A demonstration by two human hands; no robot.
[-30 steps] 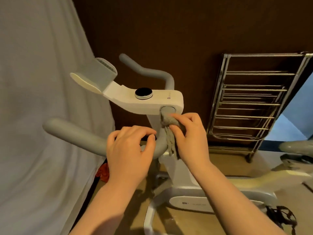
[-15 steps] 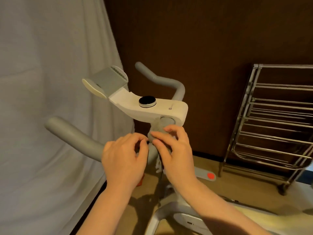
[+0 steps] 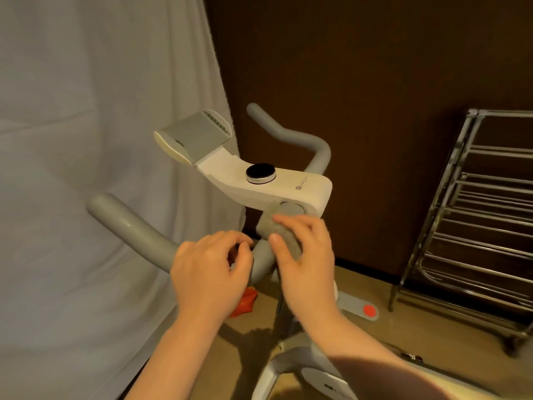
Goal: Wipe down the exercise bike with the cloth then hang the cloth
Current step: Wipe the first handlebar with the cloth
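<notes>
The white exercise bike (image 3: 288, 186) stands in front of me, with grey handlebars and a black round knob (image 3: 260, 172) on its console. A grey cloth (image 3: 281, 236) is bunched against the stem just under the console, where the grey handlebar (image 3: 135, 229) joins it. My right hand (image 3: 305, 264) holds the cloth there, thumb and fingers pinched round it. My left hand (image 3: 210, 269) hovers beside the handlebar joint with curled fingers; whether they touch the bar or the cloth's end is unclear.
A grey sheet (image 3: 86, 140) hangs along the left. A chrome wire rack (image 3: 473, 226) stands at the right against the dark brown wall. On the floor lie a red object (image 3: 245, 303) and the bike's foot with a red dot (image 3: 369, 310).
The view has shifted, so the bike sits more to the right and the rack is partly cut off. My right hand has slid the cloth from the stem's right face to the handlebar joint.
</notes>
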